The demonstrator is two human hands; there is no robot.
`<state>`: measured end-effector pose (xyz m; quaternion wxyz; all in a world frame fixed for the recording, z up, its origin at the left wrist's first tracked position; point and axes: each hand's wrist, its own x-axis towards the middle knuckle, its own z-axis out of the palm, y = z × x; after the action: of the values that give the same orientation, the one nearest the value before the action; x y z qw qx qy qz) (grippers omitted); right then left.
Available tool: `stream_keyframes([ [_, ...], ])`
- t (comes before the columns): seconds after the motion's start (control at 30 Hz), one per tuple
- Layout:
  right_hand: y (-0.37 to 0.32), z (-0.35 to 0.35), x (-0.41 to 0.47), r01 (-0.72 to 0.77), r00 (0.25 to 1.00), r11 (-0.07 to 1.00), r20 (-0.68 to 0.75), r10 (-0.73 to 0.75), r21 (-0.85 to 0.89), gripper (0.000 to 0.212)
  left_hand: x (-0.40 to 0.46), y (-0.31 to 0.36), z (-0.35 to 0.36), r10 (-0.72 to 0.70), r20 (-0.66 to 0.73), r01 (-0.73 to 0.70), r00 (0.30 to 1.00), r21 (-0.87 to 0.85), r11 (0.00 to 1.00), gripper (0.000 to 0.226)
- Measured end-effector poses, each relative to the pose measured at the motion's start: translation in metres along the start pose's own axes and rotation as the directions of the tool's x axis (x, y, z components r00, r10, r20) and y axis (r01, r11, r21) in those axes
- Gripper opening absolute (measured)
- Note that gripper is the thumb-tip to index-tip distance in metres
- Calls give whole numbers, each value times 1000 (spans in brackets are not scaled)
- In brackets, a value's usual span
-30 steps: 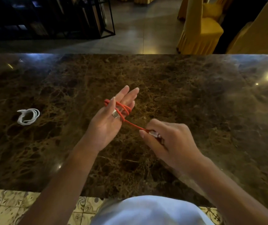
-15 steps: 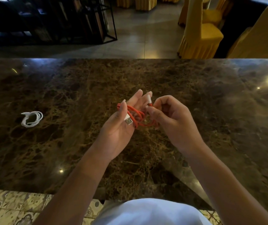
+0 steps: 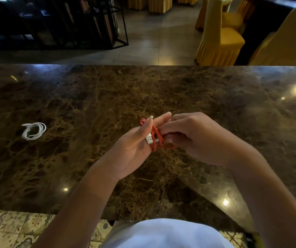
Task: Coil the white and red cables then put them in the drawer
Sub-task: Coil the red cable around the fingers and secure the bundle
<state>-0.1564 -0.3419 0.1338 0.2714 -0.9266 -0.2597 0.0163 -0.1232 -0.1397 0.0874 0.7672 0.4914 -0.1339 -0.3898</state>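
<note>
The red cable [image 3: 155,138] is wound in several loops around the straight fingers of my left hand [image 3: 134,149], held above the middle of the marble table [image 3: 161,90]. My left thumb presses its silver USB plug [image 3: 149,140] against the palm. My right hand [image 3: 193,138] is curled against the loops and pinches the cable's other end; that end is hidden by its fingers. The white cable [image 3: 34,131] lies coiled on the table at the left, apart from both hands. No drawer shows in the head view.
Yellow-covered chairs [image 3: 219,31] stand beyond the table's far edge at the right. A black metal shelf frame [image 3: 90,24] stands at the far left. Patterned floor tiles [image 3: 9,228] show below the table's near edge.
My right hand has brought the free end of the red cable in from the lower right to my left fingers, adding loops. It now sits tight against the coil. The white cable has not moved.
</note>
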Motion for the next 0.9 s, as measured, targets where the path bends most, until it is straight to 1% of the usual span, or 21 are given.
stream_keyframes([
  [0.07,-1,-4,3,48,996,999,71,-48,7,21,0,-1,2,-4,39,5,999,-13,1000,79],
  [0.13,2,-3,8,2,999,999,48,-4,46,20,1,-1,3,22,19,-21,1000,-75,997,79],
  [0.17,3,0,10,-81,997,987,0,82,139,20,2,0,3,38,1,-38,999,-118,992,76],
  [0.2,3,4,13,-171,979,946,-62,195,277,22,1,1,5,50,-5,-50,999,-162,986,72],
  [0.23,3,9,14,-244,943,890,-122,311,385,25,1,1,7,56,-6,-56,998,-204,977,69],
  [0.27,1,14,15,-292,898,855,-184,399,428,25,0,1,10,57,-10,-58,998,-245,968,68],
  [0.3,-2,20,15,-312,868,869,-257,425,384,21,-1,0,12,57,-28,-63,998,-279,958,70],
  [0.37,-9,32,12,-318,837,921,-389,384,224,12,-2,-3,14,63,-85,-87,994,-323,942,74],
  [0.4,-12,36,10,-309,817,930,-444,367,199,16,-2,-3,15,70,-105,-101,992,-331,938,73],
  [0.43,-13,40,8,-291,796,929,-481,369,231,20,-2,-3,16,81,-118,-115,990,-330,937,72],
  [0.5,-14,43,5,-249,766,890,-485,422,382,21,-2,-1,18,107,-137,-145,985,-312,939,73],
  [0.53,-13,44,4,-246,760,874,-476,443,420,21,-2,0,19,121,-143,-160,982,-303,939,73],
  [0.57,-11,44,2,-263,751,876,-484,449,405,22,-2,2,18,135,-152,-176,979,-297,938,73],
  [0.63,-5,46,-2,-298,762,877,-460,456,376,23,-3,6,16,156,-173,-201,973,-289,936,73],
  [0.7,-2,48,-3,-250,788,853,-416,454,458,20,-4,6,17,168,-188,-214,968,-256,943,71],
  [0.73,-1,49,-3,-215,794,854,-425,436,475,20,-4,6,18,170,-192,-213,967,-234,949,70],
  [0.83,-2,49,-4,-138,811,875,-454,369,464,21,-4,3,21,167,-198,-206,966,-192,960,69],
  [0.9,-2,47,-4,-117,828,884,-447,338,452,24,-5,4,21,156,-203,-194,967,-181,964,68],
])
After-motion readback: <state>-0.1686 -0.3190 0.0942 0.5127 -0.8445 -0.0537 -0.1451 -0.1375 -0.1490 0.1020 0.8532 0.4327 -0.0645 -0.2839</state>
